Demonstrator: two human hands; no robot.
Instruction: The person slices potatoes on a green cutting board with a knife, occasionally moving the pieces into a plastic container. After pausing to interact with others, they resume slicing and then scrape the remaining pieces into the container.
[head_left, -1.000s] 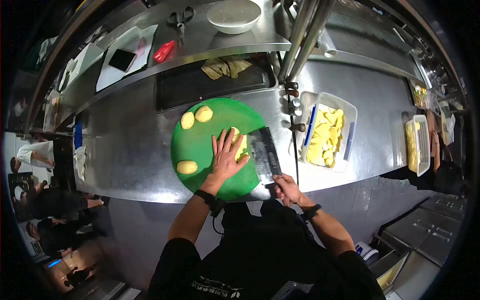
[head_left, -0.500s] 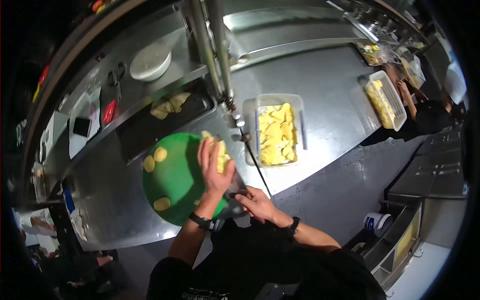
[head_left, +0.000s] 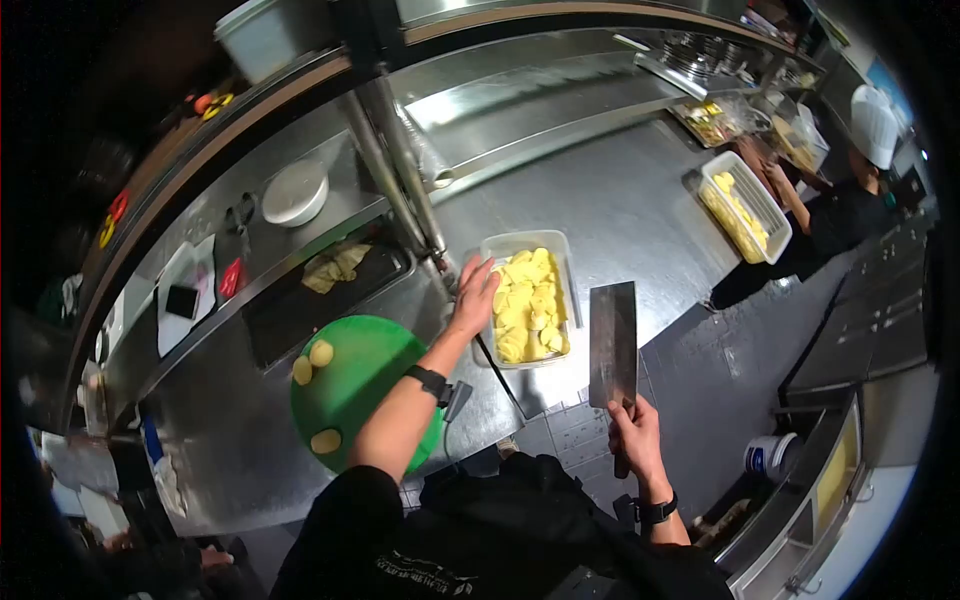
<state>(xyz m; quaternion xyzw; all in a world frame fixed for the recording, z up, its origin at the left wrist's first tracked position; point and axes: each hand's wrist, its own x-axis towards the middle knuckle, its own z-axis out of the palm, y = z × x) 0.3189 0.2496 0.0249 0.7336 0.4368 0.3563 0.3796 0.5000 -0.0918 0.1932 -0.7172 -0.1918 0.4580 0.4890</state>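
Container of potato slices [head_left: 530, 305] under left hand [head_left: 473, 296], fingers spread, right hand [head_left: 634, 435] grasping cleaver [head_left: 613, 343], green board [head_left: 355, 390] beside

Restaurant kitchen: steel counters [head_left: 620, 200], chef's hat [head_left: 876, 125].

black short-sleeved shirt, small white print low on front | black wristband behind left hand [head_left: 473, 297] fingers | black watch behind right hand [head_left: 637, 437] fingers

Three whole peeled potatoes [head_left: 321, 353] lay on one round green cutting board [head_left: 372, 380], two at its ten o'clock edge and one at seven o'clock. Two clear tubs of yellow pieces stood on the counter, one [head_left: 566, 262] at twelve o'clock, one [head_left: 768, 205] at two o'clock. One cleaver [head_left: 613, 343], one white bowl [head_left: 294, 193].
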